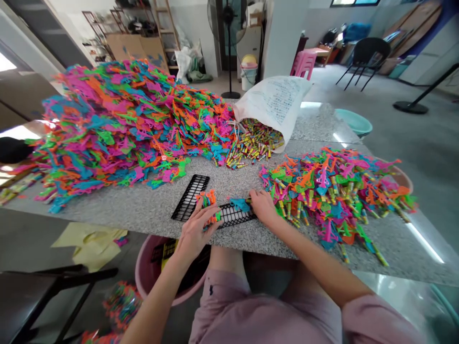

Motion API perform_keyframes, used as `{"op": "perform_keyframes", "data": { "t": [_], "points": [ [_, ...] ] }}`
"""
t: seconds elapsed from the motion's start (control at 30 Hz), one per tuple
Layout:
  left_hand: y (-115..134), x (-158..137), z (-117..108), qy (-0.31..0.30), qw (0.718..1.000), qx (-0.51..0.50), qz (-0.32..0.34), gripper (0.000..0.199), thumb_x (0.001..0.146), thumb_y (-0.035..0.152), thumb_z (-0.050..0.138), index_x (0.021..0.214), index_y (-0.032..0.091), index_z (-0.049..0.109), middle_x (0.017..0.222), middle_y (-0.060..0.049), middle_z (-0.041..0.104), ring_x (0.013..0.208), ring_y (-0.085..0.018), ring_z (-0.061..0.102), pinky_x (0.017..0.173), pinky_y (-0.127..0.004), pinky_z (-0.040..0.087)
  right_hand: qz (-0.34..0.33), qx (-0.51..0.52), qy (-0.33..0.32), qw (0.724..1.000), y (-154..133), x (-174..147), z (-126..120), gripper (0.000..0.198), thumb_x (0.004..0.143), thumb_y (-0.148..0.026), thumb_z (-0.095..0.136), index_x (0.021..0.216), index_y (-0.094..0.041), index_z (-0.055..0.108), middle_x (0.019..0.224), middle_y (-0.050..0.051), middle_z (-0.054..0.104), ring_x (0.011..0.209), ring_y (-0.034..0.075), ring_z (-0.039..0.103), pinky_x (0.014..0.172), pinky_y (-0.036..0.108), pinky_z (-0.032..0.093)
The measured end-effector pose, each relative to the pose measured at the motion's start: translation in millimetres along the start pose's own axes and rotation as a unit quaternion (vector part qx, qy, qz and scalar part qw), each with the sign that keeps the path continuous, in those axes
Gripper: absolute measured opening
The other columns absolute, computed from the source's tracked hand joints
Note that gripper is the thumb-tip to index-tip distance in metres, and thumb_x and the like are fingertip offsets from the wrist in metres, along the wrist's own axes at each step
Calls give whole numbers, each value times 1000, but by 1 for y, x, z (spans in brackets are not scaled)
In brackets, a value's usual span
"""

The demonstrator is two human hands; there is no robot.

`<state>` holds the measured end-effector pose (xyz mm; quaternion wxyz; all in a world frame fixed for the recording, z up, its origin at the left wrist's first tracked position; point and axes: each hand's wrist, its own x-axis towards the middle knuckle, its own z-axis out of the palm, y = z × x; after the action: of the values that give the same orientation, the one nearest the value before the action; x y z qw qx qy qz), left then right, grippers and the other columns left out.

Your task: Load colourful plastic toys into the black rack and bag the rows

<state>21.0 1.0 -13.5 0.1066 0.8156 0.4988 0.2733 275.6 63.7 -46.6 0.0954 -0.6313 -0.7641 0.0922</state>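
My left hand (195, 231) rests at the table's near edge, its fingers curled over a small bundle of orange and green plastic pieces (206, 198). Close by on the right, my right hand (264, 209) pinches the end of a blue plastic toy piece (239, 204), where a short striped tube seems to be attached. The blue piece lies over a black mesh strip (234, 216). Another black mesh strip (191, 196) slants away to the left of the bundle. My left fingers partly hide the bundle.
A tall heap of colourful plastic pieces (136, 119) covers the table's left. A white sack (276, 102) spills striped tubes (251, 143) behind the strips. More pieces with tubes (330, 186) pile up at right. Below the edge stands a pink tub (143, 267).
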Motion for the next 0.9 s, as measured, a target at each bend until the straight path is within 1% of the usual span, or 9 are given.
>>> {"op": "perform_keyframes", "data": {
  "t": [0.07,0.13,0.27,0.33,0.43,0.57,0.7,0.8,0.9],
  "points": [
    [1,1,-2,-3,1000,-4,2,34,93,39,60,124,26,64,135,-4,64,149,-28,29,115,-47,42,9,-4,-18,1000,-5,5,-5,25,92,-4,45,108,-14,61,107,14,66,96,22,64,85,32,49],
    [2,1,-4,-4,1000,-8,4,32,93,38,60,122,25,65,135,-5,64,149,-28,29,115,-47,42,17,53,-25,998,-16,12,-5,25,92,-6,47,111,-12,61,114,16,65,91,20,66,81,31,50],
    [2,0,-6,-15,1000,-9,-4,32,93,39,60,121,26,64,137,-5,62,149,-28,27,115,-47,42,-11,279,-59,959,-46,26,10,16,88,-18,62,103,-13,66,95,9,72,85,18,69,76,25,50],
    [3,0,-7,-23,1000,-8,-10,33,93,40,61,123,26,64,138,-4,62,149,-28,27,114,-48,43,-32,340,-55,938,-60,33,21,10,84,-16,65,94,-14,69,90,6,74,83,16,70,74,21,49],
    [3,0,-7,-26,1000,-6,-9,34,93,39,60,123,25,64,138,-5,62,150,-28,27,115,-49,41,-50,298,-54,952,-72,42,30,8,81,-14,66,87,-15,71,91,8,75,86,17,70,78,22,49],
    [3,1,-6,-20,1000,4,5,33,93,37,59,123,25,64,140,-6,60,149,-28,27,115,-50,41,-76,181,-87,977,-77,51,21,14,84,-17,63,94,-15,72,93,11,75,87,22,70,79,27,49],
    [3,5,-5,-18,999,22,31,31,93,37,60,121,25,66,140,-6,60,148,-30,28,115,-50,41,-145,136,-107,974,-86,52,11,22,90,-23,58,109,-19,70,97,10,75,91,23,69,80,28,49],
    [5,9,-8,-22,998,44,41,30,92,39,61,118,26,66,135,-4,64,148,-29,29,112,-48,45,-136,130,-105,977,-91,46,13,30,93,-21,53,121,-19,64,98,10,74,90,22,68,81,29,50],
    [7,11,-10,-24,997,65,39,29,92,40,60,117,26,66,135,-3,64,148,-29,29,109,-45,48,-172,140,-85,971,-76,36,7,38,89,-15,59,127,-18,59,111,9,70,102,21,64,89,27,49]
  ]
}}
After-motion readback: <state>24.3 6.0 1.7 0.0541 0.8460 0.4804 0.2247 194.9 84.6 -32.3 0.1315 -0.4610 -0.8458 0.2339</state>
